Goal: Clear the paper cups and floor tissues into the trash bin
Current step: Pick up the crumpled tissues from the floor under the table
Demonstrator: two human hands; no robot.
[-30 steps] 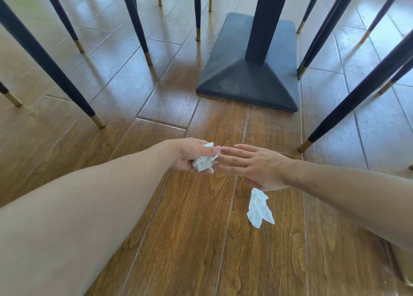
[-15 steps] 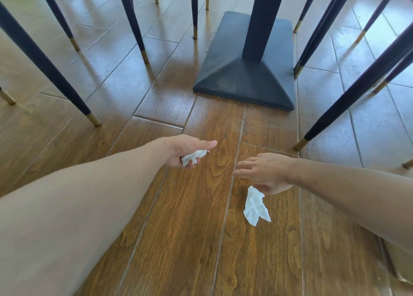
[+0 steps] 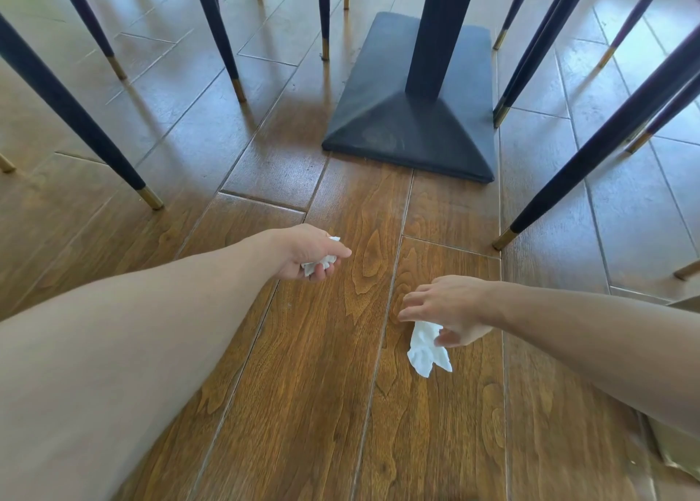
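My left hand [image 3: 308,252] is closed around a crumpled white tissue [image 3: 321,263], held just above the wooden floor. A second white tissue [image 3: 428,349] lies on the floor boards to the right. My right hand [image 3: 447,309] hovers over its upper end with fingers spread and thumb beside it; whether it touches the tissue I cannot tell. No paper cups and no trash bin are in view.
A dark table pedestal base [image 3: 413,122] stands straight ahead. Dark chair legs with gold tips surround the spot, one at the left [image 3: 75,122] and one at the right [image 3: 591,160]. A pale object [image 3: 678,455] shows at the lower right edge.
My hands have parted: the left keeps the crumpled tissue, and the right has dropped down and back toward the tissue on the floor.
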